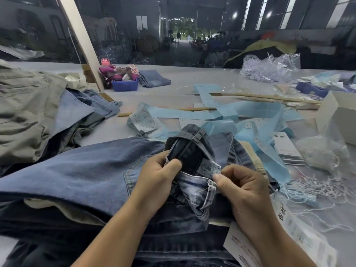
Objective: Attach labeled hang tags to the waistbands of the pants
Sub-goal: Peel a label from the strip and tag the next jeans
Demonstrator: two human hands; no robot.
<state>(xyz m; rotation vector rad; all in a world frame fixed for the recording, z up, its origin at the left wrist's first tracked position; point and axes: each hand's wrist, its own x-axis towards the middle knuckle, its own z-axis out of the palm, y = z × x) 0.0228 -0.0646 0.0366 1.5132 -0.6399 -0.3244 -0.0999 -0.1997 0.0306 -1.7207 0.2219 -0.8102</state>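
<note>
Blue denim pants (81,170) lie on top of a stack in front of me, their waistband (192,149) folded up toward me. My left hand (158,182) pinches the waistband's dark inner side. My right hand (244,187) grips the lower fold of the waistband, thumb against a small white sewn-in size label (209,167). White hang tags (287,149) are stacked to the right of the pants. More white printed tags (242,245) lie under my right forearm. Loose white strings (319,187) are scattered at the right.
Olive and blue pants (28,112) are piled at the left. Light blue paper strips (221,112) and label sheets litter the table's middle. A white box (339,118) stands at the right edge, a blue bin (125,84) and folded jeans (154,79) farther back, a plastic bag (269,66) back right.
</note>
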